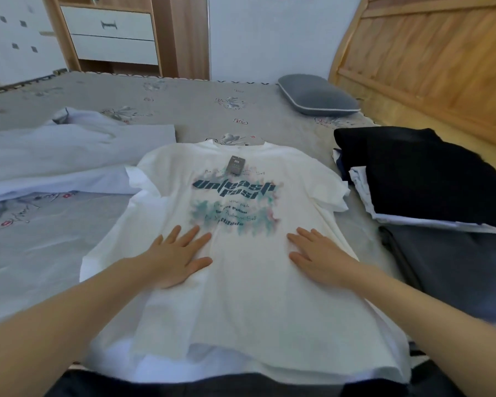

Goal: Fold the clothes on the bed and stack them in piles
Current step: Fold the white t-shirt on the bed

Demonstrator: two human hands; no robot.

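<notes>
Head view: left hand [181,253], right hand [317,257] spread flat on shirt [241,296]. Rub wrinkles outward before folding.

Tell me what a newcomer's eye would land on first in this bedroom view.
First the white printed T-shirt, spread flat face-up in the middle of the bed, a dark hang tag lying near its collar. Both hands press flat on it just below the print, the left hand and the right hand. To the right sits a pile of folded clothes topped by a black garment.
</notes>
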